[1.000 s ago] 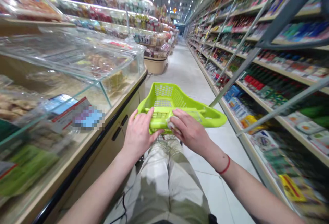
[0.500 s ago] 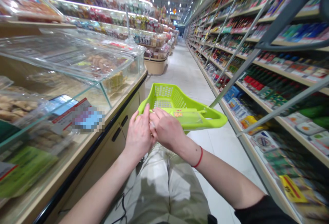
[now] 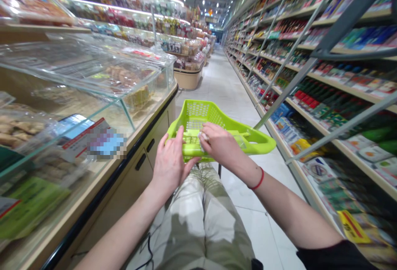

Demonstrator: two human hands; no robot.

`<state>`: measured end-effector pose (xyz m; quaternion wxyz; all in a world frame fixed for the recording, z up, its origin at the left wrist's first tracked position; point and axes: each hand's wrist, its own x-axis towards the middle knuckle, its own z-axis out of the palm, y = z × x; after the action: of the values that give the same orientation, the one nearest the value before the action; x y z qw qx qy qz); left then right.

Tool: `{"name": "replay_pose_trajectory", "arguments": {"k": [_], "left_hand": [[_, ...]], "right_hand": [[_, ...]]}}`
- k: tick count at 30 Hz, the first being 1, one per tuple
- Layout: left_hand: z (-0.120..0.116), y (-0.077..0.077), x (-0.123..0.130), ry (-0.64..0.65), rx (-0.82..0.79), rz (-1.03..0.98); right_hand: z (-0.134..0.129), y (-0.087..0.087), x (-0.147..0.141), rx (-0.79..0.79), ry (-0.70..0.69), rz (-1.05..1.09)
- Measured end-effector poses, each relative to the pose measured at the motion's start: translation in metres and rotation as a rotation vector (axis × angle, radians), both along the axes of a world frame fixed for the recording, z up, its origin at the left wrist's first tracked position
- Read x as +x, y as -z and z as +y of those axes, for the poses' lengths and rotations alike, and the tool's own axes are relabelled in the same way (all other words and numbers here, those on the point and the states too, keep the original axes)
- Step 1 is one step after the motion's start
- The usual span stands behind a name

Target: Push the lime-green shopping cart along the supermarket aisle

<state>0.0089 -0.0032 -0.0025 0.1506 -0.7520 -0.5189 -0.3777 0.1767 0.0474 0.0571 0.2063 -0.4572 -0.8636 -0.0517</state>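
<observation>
Left hand gripping the near rim of a green basket, right hand closed around a small whitish cloth against that rim, basket between glass-cased worktop and stocked shelves.

Pale item in the right hand: mostly covered by fingers, identity undetermined. Green basket: near side partly obscured by both that hand and the left hand. Grey handle: cut off at right edge. Shelf goods: blurred, lettering largely illegible.
</observation>
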Motion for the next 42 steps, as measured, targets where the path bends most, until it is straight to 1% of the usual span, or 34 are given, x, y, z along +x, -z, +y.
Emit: {"name": "replay_pose_trajectory", "arguments": {"k": [3,5,7,10,12,14,16,19,22,25,27,31,33,35,36,37,40,42], "left_hand": [[0.0,0.0,0.0,-0.003,0.0,0.0],[0.001,0.0,0.0,-0.006,-0.002,-0.001],[0.0,0.0,0.0,-0.005,0.0,0.0],[0.0,0.001,0.0,0.004,-0.004,0.01],[-0.001,0.001,0.0,0.005,-0.006,0.018],[0.0,0.001,0.0,-0.001,-0.007,0.02],[0.001,0.001,0.001,-0.01,-0.01,0.016],[0.002,0.001,0.003,-0.017,-0.014,0.014],[0.003,0.001,0.003,-0.024,-0.018,0.019],[0.002,0.0,0.003,-0.026,-0.009,0.024],[0.002,0.0,0.003,-0.025,-0.002,0.024],[0.002,0.001,0.002,-0.027,-0.001,0.028],[0.001,0.0,0.003,-0.035,-0.007,0.045],[0.0,-0.001,0.003,-0.047,-0.009,0.087],[-0.001,-0.002,0.004,-0.055,-0.009,0.116],[-0.003,-0.004,0.004,-0.063,-0.011,0.144],[-0.005,-0.008,0.006,-0.079,-0.031,0.189],[-0.005,-0.009,0.007,-0.073,-0.042,0.177]], "right_hand": [[0.018,-0.015,-0.009,-0.201,0.188,-0.106],[0.018,-0.019,-0.013,-0.25,0.234,-0.149],[0.007,-0.018,-0.015,-0.192,0.216,-0.149],[-0.018,-0.01,-0.018,-0.066,0.121,-0.105],[-0.028,-0.005,-0.019,-0.03,0.064,-0.081],[-0.029,-0.003,-0.018,-0.021,0.038,-0.066],[-0.021,-0.004,-0.015,-0.023,0.046,-0.053],[-0.002,-0.011,-0.009,-0.069,0.129,-0.038],[0.014,-0.019,0.001,-0.175,0.241,-0.055],[0.026,-0.025,0.021,-0.263,0.324,-0.093],[0.031,-0.025,0.04,-0.284,0.367,-0.1],[0.029,-0.021,0.074,-0.261,0.503,-0.066],[0.023,-0.016,0.077,-0.236,0.571,-0.019],[0.013,-0.009,0.067,-0.157,0.596,0.052],[0.007,-0.004,0.059,-0.099,0.576,0.093],[0.001,0.001,0.048,-0.018,0.526,0.138],[-0.019,0.016,0.015,0.115,0.266,0.236],[-0.029,0.024,-0.001,0.18,0.11,0.247]]}}
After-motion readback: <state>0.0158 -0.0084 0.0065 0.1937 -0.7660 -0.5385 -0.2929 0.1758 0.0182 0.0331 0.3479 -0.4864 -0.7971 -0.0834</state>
